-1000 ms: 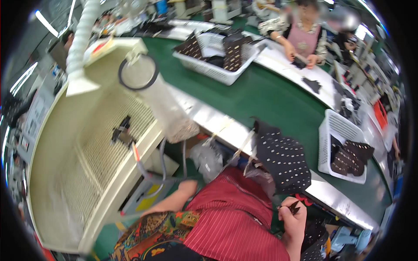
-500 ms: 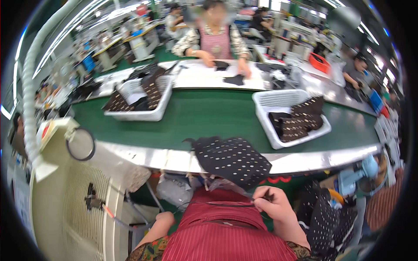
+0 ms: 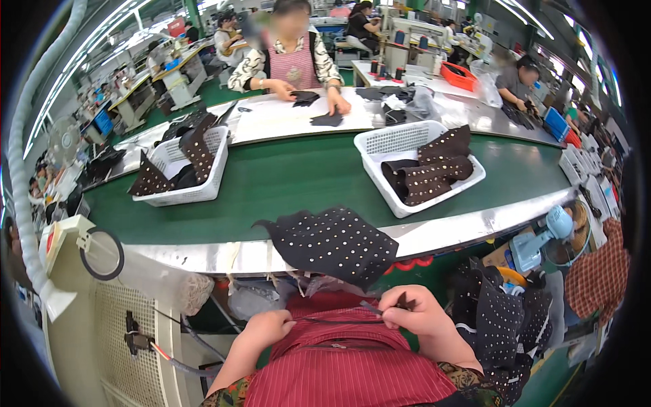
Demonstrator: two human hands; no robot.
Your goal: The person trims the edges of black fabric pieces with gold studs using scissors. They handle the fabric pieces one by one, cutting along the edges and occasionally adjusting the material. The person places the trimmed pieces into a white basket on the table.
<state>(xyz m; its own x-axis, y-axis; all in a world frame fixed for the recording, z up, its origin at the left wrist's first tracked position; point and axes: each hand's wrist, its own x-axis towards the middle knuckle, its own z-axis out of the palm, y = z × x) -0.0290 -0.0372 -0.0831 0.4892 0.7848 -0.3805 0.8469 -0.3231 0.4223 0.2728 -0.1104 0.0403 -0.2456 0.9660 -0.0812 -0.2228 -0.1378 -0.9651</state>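
Observation:
My right hand (image 3: 419,312) is closed in front of my red striped apron (image 3: 339,380), pinching a thin black strip (image 3: 342,320). A small dark scrap (image 3: 405,302) pokes out above its fingers; its kind I cannot make out. Over at the left, my left hand (image 3: 271,328) is closed with its fingertips at the strip's other end. The strip runs nearly level between both hands. Just beyond them, a black studded fabric piece (image 3: 332,244) lies across the metal edge of the green work surface, its lower corner hanging over. Neither hand touches that piece.
Two white baskets, one left (image 3: 213,173) and one right (image 3: 388,183), hold dark studded pieces on the green belt (image 3: 291,169). Across it a co-worker handles black pieces on a white board (image 3: 271,125). A beige machine (image 3: 129,319), blue fan (image 3: 542,237) and studded fabric pile (image 3: 498,312) flank me.
My left hand has come up and inward to the strip beside the apron. The right hand stays close to where it was, still gripping. The whole view has shifted, so the baskets appear farther left.

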